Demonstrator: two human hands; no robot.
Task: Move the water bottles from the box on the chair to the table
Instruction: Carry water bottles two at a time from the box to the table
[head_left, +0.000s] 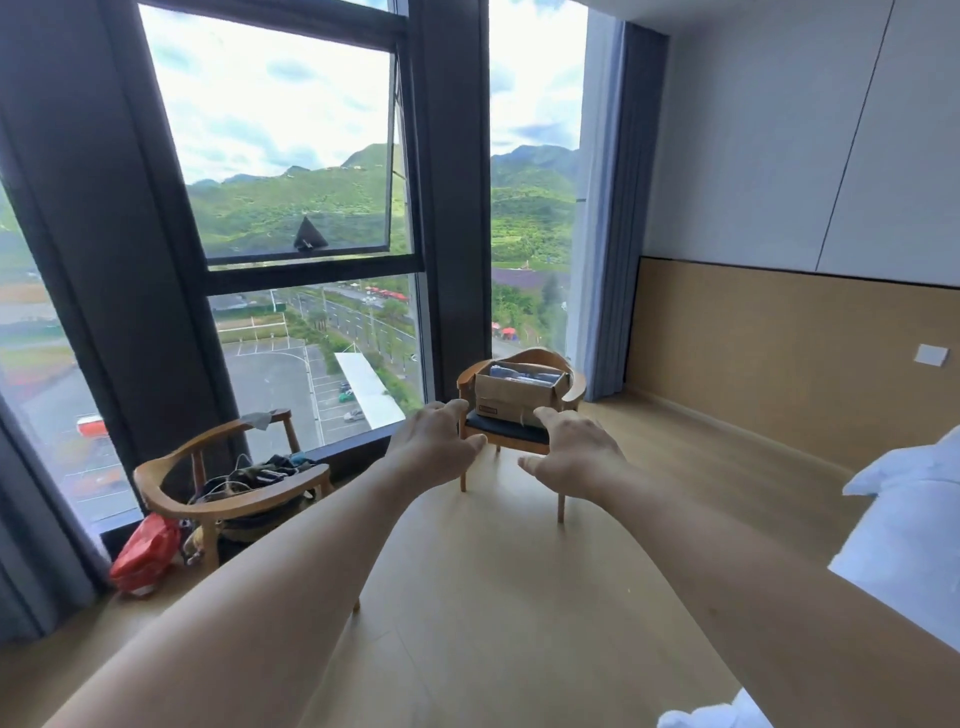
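Note:
A brown cardboard box (514, 392) sits on the dark seat of a wooden armchair (574, 387) by the window, across the room from me. Its top is open and dark bottle packaging (522, 372) shows inside; single bottles cannot be made out. My left hand (434, 447) and my right hand (574, 454) are both stretched out in front of me toward the chair, fingers spread and relaxed, holding nothing. Both hands are well short of the box and touch nothing. No table is in view.
A second wooden armchair (156, 480) at the left holds a bag, cables and clothes, with a red bag (143, 553) on the floor beside it. A bed with white linen (904, 525) borders the right. Light wooden floor (493, 597) lies between me and the chairs.

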